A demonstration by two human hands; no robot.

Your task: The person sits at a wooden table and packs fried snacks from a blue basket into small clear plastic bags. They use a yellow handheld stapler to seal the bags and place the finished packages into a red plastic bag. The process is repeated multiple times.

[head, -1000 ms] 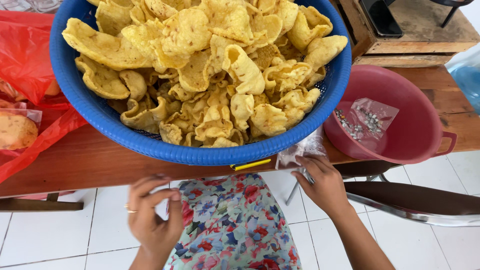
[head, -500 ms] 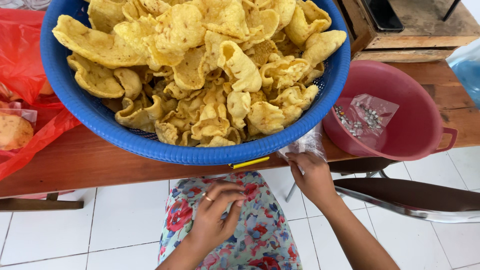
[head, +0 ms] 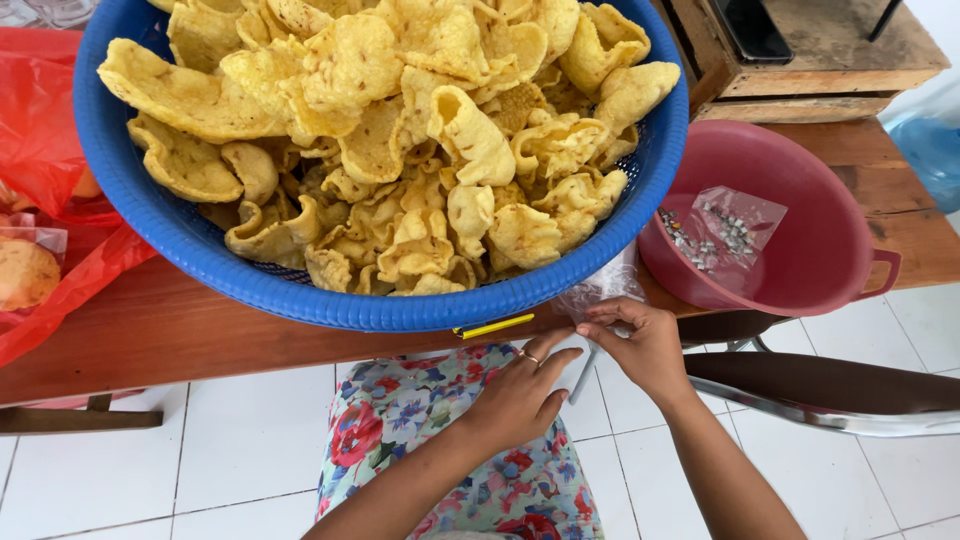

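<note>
A big blue plastic basket (head: 160, 225) heaped with yellow crackers (head: 400, 130) stands on a wooden table (head: 170, 330). Just under its front rim lies a thin yellow stick (head: 495, 326). My right hand (head: 640, 345) pinches a clear plastic bag (head: 600, 290) at the table edge. My left hand (head: 520, 395), wearing a ring, reaches up beside it, its fingertips touching the same bag. Both hands hover above my flowered skirt (head: 440, 450).
A pink plastic basin (head: 840, 250) at the right holds a small clear bag of metal bits (head: 725, 225). Red plastic bags (head: 45, 150) and a packed cracker (head: 25, 272) lie at the left. A wooden crate (head: 830, 60) stands behind. A chair (head: 820, 385) is at my right.
My left hand has risen from my lap toward the table edge and met my right hand at the clear bag. The right hand stayed near the edge.
</note>
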